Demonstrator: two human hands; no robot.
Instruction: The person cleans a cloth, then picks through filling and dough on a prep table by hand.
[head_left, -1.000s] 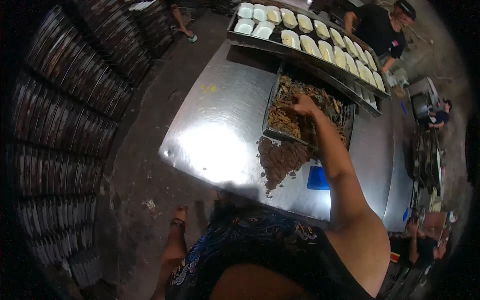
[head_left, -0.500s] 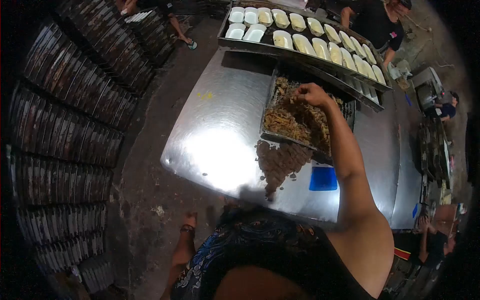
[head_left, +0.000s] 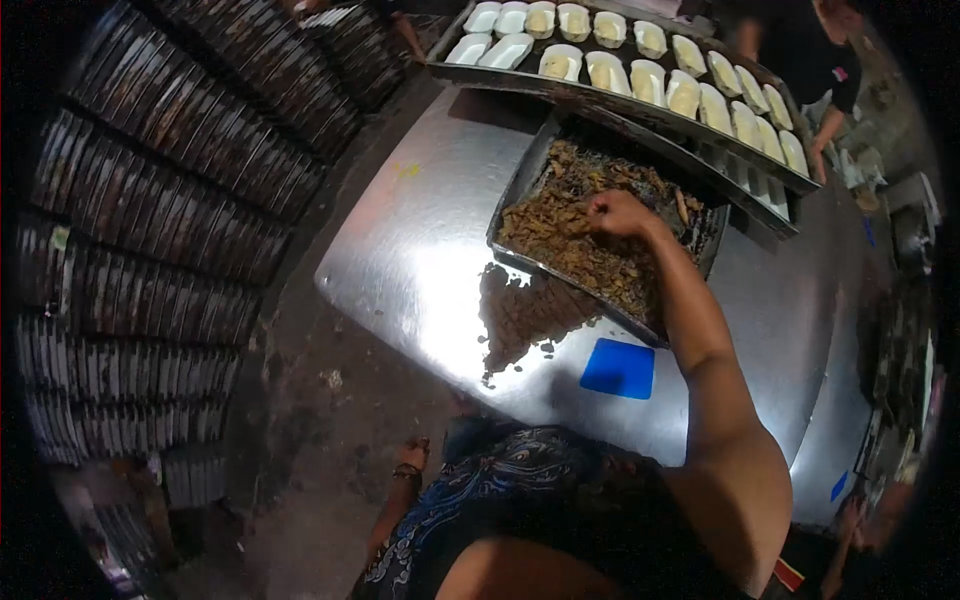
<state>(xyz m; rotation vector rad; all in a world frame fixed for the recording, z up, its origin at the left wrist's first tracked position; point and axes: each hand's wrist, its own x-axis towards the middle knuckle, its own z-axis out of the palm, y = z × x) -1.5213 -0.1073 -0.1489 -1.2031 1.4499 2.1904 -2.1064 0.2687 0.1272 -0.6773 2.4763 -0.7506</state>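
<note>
My right hand (head_left: 618,214) is over a metal tray (head_left: 527,262) of brown, crumbly, shredded food (head_left: 560,220). Its fingers are curled together, and whatever they may hold is hidden. Dark brown crumbs (head_left: 530,315) are spread on the metal table (head_left: 385,235) along the tray's near side. Close to the tray's near corner lies a flat blue square (head_left: 618,369). My left hand (head_left: 413,455), with a bracelet at the wrist, hangs low beside my body, away from the table. Its fingers look curled, with nothing visible in them.
Beyond the food tray stands a long dark tray (head_left: 600,90) with several white oval containers (head_left: 683,97), many holding pale yellow contents. A person in black (head_left: 805,60) is at its right end. Stacked dark metal trays (head_left: 190,150) line the left side. Concrete floor (head_left: 330,400) lies between.
The view has shifted, so the table and stacks appear displaced. My right hand has moved nearer over the middle of the shredded food. My left hand still hangs at my side.
</note>
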